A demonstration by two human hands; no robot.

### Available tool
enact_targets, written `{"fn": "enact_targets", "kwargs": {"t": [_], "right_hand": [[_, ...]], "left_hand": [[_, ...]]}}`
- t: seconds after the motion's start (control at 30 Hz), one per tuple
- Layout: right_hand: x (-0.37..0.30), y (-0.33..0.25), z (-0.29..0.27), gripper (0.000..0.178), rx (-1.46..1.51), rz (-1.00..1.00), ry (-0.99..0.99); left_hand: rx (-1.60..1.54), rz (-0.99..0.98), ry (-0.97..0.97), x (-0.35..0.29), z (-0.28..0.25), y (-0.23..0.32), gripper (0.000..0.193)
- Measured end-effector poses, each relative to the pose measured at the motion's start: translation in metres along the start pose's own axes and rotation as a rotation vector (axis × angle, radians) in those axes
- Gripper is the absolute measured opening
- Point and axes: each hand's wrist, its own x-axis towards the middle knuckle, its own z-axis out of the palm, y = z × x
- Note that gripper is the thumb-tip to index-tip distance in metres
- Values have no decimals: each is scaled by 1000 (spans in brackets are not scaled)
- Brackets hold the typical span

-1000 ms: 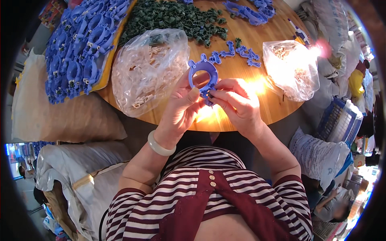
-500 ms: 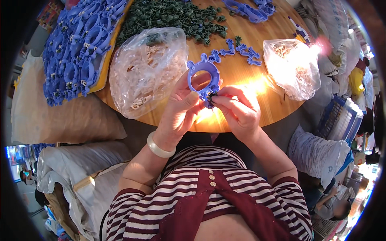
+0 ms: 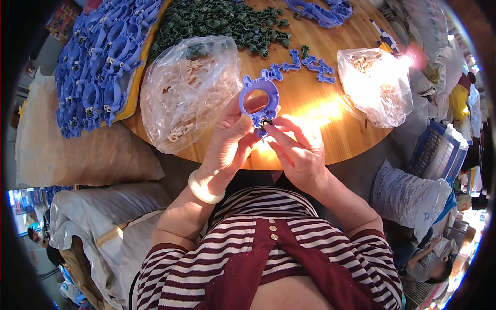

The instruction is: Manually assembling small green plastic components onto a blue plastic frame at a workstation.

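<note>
Purple ring [image 3: 274,96]: 1, left fingers [image 3: 240,126] grasping | dark piece [image 3: 266,122]: 1, right fingers [image 3: 282,136] pinching

We look down on a round wooden table [image 3: 361,139] with honey-coloured grain, above a grey floor [image 3: 354,173]. Strong light throws a glaring patch [image 3: 324,111] across the tabletop. To the left of the table we see a bulging tan sack [image 3: 77,155]; to the right, a blue plastic crate [image 3: 421,149] near a white sack [image 3: 400,199]. Brightness washes out our lower right rim.
</note>
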Motion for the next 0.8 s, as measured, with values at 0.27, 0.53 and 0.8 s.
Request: {"fn": "enact_targets", "kwargs": {"t": [0.27, 0.53, 0.8], "right_hand": [[2, -1, 1, 28, 55, 61, 50], [12, 4, 5, 18, 194, 79, 102], [12, -12, 2, 15, -97, 30, 85]], "left_hand": [[9, -22, -19, 2, 0, -2, 56], [-27, 39, 1, 3, 0, -5, 50], [-18, 72, -21, 3, -2, -6, 55]]}}
